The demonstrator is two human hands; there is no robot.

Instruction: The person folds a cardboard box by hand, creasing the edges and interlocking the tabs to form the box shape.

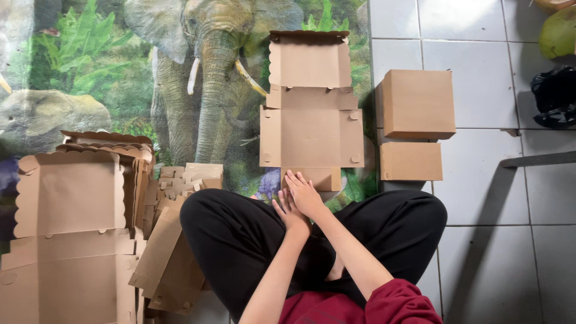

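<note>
A flat, unfolded brown cardboard box [312,137] with a scalloped far edge lies on an elephant-print mat [204,90] in front of my crossed legs. My right hand [305,193] lies flat with its fingers on the box's near flap [324,177]. Just beneath and left of it is my left hand [289,211], partly covered by the right hand, with its fingers reaching toward the same flap. Neither hand grips anything.
Two folded-up brown boxes [417,102] [411,161] stand on the white tile floor [480,180] to the right. A pile of flat box blanks [72,198] lies at my left with smaller cardboard pieces [189,177]. A black bag [555,96] and a green round object [559,33] sit far right.
</note>
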